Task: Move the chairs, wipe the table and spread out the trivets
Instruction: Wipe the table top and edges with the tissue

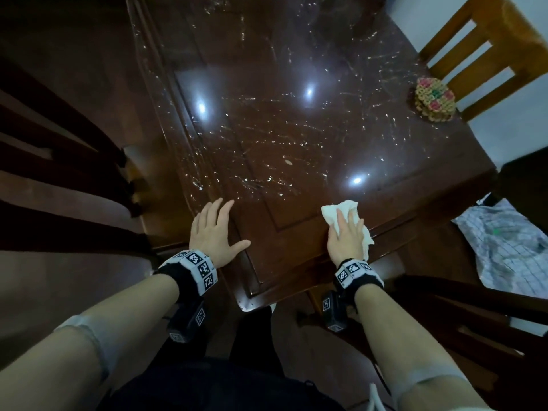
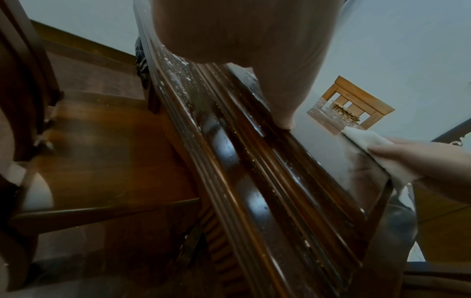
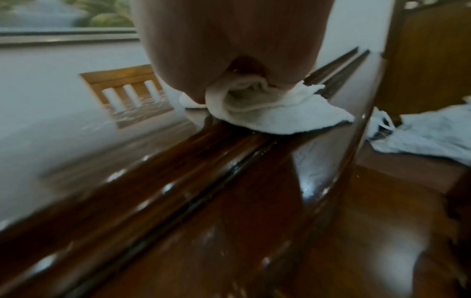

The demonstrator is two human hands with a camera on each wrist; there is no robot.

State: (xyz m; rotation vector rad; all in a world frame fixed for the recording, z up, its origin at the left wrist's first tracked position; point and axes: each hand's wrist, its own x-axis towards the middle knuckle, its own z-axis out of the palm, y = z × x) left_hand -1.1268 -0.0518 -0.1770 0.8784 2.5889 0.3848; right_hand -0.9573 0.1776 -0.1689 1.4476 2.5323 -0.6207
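A dark glossy wooden table (image 1: pixel 296 129) fills the head view, its top scratched and speckled. My right hand (image 1: pixel 347 232) lies flat on a crumpled white cloth (image 1: pixel 338 210) near the table's front right edge; the cloth (image 3: pixel 280 117) bulges out under my palm in the right wrist view. My left hand (image 1: pixel 213 226) rests flat and spread on the table's front left edge, holding nothing. A stack of woven trivets (image 1: pixel 434 99) in tan, pink and green sits at the far right edge of the table.
A light wooden chair (image 1: pixel 480 48) stands behind the trivets at the far right. A dark chair (image 1: pixel 59 179) is at the left, another dark chair (image 1: pixel 474 321) at the front right. A checked cloth (image 1: pixel 510 247) lies on the seat to the right.
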